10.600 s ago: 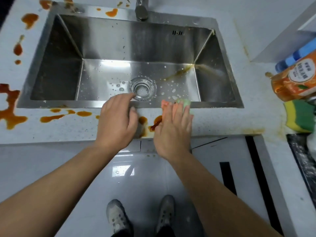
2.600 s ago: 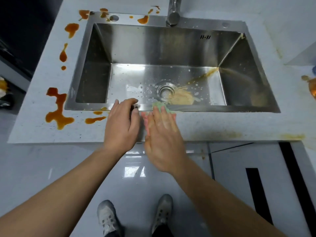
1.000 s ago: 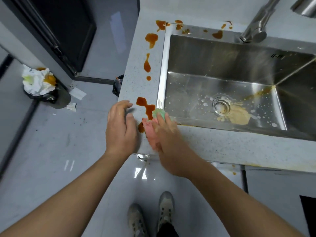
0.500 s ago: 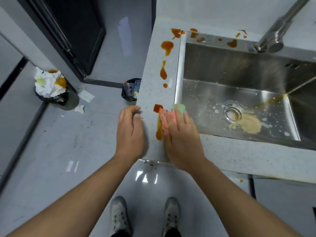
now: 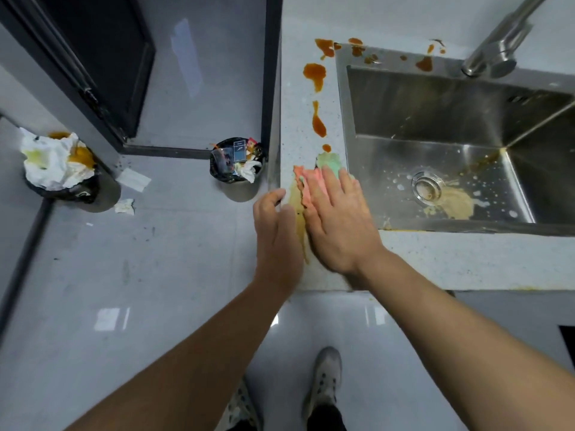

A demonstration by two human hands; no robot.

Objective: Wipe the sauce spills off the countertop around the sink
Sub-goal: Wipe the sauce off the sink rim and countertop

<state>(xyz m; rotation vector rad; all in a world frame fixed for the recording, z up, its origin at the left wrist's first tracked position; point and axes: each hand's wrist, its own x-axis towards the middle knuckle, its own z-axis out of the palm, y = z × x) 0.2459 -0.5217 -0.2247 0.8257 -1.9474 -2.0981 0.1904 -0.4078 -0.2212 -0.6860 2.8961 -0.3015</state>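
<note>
Countertop [image 5: 311, 119] | cloth [image 5: 323, 169] lengthwise toward spills [image 5: 319, 122] | right hand [image 5: 337, 222] flat on it | left hand [image 5: 277, 234] released

I see a brushed steel sink [image 5: 435, 119], dull sheen; desk [image 5: 466, 262] speckled pale stone, matt; soft pink-green cloth [image 5: 323, 169]; glossy floor tiles [image 5: 140, 275] lower left; wet shiny sauce [image 5: 315, 73].

Right hand [image 5: 337, 222] lay flat over the cloth [image 5: 323, 169], hiding most of it; only pink and green edges showed past the fingers. Sauce smear [image 5: 298, 213] ran under both hands, extent unclear. Faucet [image 5: 501, 45] cut off by the frame's top right edge. Sink [image 5: 435, 119] cut off at the right edge. Contents of the small bin [image 5: 238, 160] too small to tell.
</note>
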